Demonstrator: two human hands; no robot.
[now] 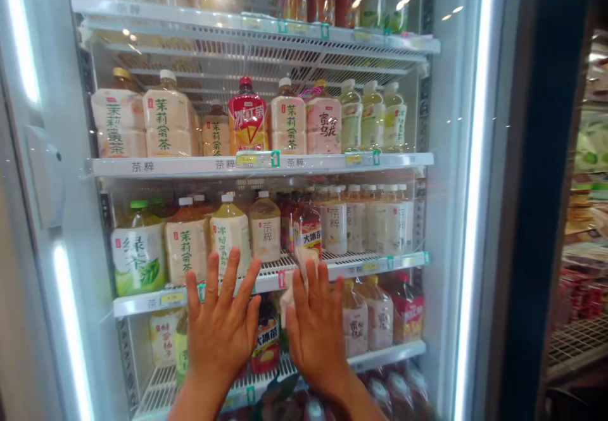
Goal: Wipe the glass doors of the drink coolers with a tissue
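Observation:
My left hand (225,320) lies open against the glass door (190,47) of a drinks fridge, fingers spread and nothing in it. To its right, my right hand (317,326) is held flat over a pale cloth (289,297) against the glass. Parts of the cloth show past the fingertips and beside the thumb; the rest is hidden under the hand. Behind the glass, near my fingers, stand a bottle with a dark red label (310,231) and a white-labelled tea bottle (230,228).
Several wire shelves with white front rails (266,163) carry tea bottles, among them a red-labelled one (247,117) and a green tea bottle (139,250). Bright light strips (475,187) run up both sides. Store racks with packaged goods (582,288) stand at the right.

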